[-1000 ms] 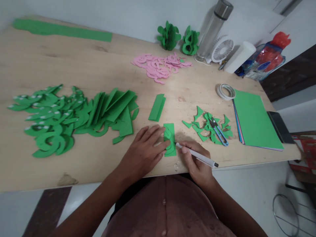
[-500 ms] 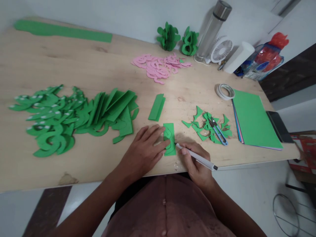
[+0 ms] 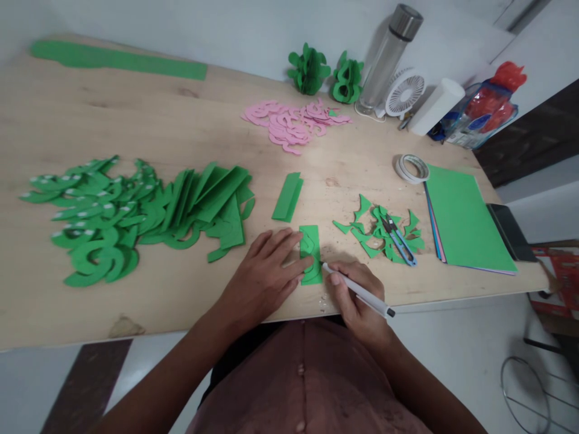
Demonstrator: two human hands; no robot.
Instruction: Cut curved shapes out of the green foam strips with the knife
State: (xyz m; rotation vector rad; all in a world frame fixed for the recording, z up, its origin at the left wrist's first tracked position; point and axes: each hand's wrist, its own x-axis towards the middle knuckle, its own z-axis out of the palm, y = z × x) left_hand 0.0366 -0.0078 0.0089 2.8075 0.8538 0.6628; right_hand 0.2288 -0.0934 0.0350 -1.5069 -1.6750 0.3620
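Note:
Flat on the table lies a small green paper rectangle point(image 3: 315, 241) with a curved outline on it. Fingers spread, my left hand point(image 3: 266, 280) presses on its left part, holding down what looks like a curved green cutout. My right hand point(image 3: 359, 295) is closed around a white pen point(image 3: 357, 286), whose tip is at the rectangle's right side. Beyond the left hand sits a folded green paper strip point(image 3: 287, 197). To the right, blue-handled thread snips point(image 3: 400, 241) rest on green paper scraps point(image 3: 373, 224).
Curved green cutouts point(image 3: 97, 256) and folded green papers point(image 3: 208, 193) pile up at left. Pink cutouts point(image 3: 289, 123) lie farther back. Tape rolls point(image 3: 412, 168), a paper stack point(image 3: 470, 217) and a phone point(image 3: 511, 232) are at right. A bottle point(image 3: 384, 66) and a fan point(image 3: 406, 92) stand by the wall.
Little differs. The right hand and pen have shifted very slightly; the pen's rear end is a bit lower and farther left. The left hand stays on the paper.

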